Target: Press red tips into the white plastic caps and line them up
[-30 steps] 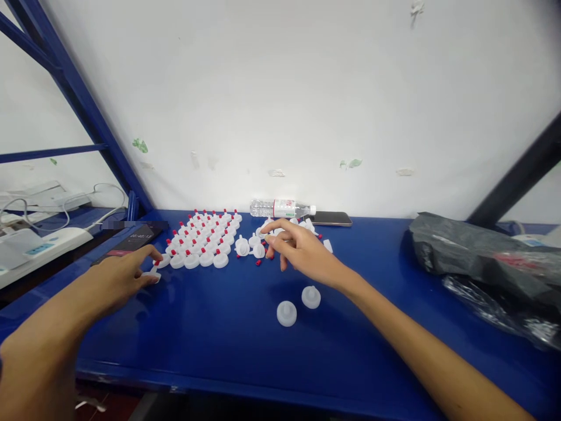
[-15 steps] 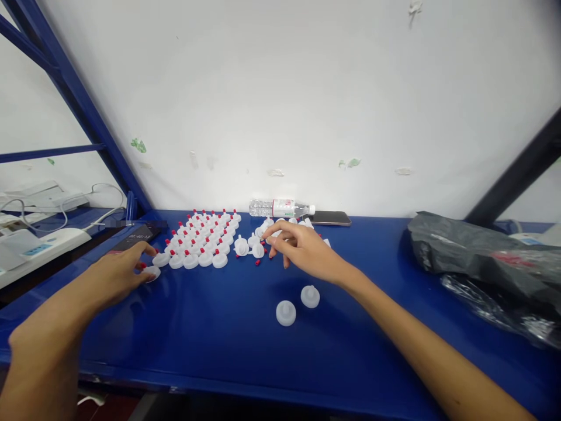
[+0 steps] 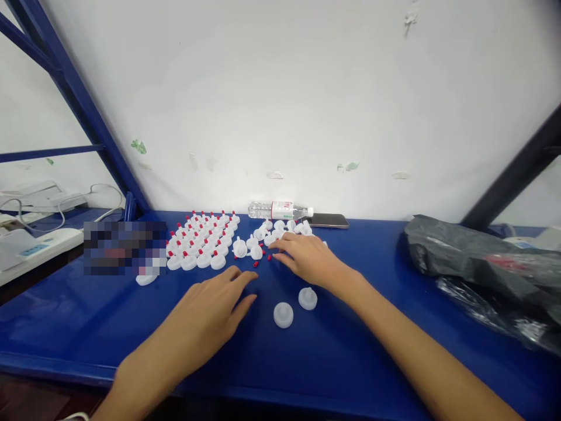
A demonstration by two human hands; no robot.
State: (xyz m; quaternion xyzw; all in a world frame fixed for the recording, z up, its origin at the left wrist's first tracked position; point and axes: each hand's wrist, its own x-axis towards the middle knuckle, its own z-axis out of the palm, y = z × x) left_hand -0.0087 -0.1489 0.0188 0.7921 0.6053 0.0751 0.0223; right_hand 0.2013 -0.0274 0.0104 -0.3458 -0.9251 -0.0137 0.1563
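Working remotely, I held my empty left hand, fingers spread, left of two round, frosted-white plastic caps, near on the blue worktop; seemingly light, stiff, best rim-pinched. My right hand's grip, beside small red plastic tips, I couldn't tell.

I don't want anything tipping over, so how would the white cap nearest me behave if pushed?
The white cap would probably slide rather than tip, since it sits broad side down. It looks like molded plastic, so likely light and fairly stiff.
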